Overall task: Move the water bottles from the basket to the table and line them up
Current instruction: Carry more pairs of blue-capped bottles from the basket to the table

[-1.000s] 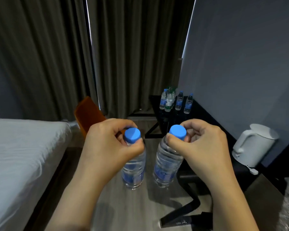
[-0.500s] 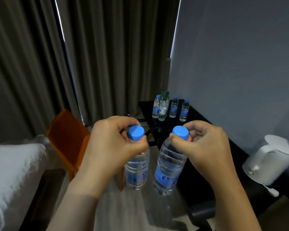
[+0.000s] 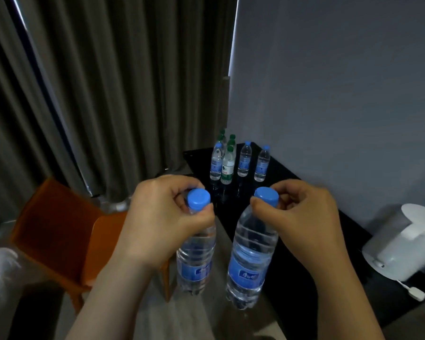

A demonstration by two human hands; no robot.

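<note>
Fingers (image 3: 201,215): left hand (image 3: 162,217) clamps left bottle (image 3: 196,266), right hand (image 3: 302,217) clamps right bottle (image 3: 250,261) | desk (image 3: 280,168): 3 blue-cap bottles (image 3: 244,160), green-cap bottles (image 3: 227,168) uncountable | labels unreadable

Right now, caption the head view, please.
Left hand and right hand each grip a blue-capped bottle facing the black table.

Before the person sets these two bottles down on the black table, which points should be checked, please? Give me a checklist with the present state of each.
1. Grip of the left hand on the left bottle, at its neck: ok.
2. Pinch of the right hand on the right bottle, under its cap: ok.
3. Both held bottles carry their blue caps: ok.
4. Bare black table in front of the standing bottles: ok.
5. Standing bottles form one line: not ok, the green-capped ones cluster behind.
6. Is the basket emptied: cannot tell, not in view.
</note>
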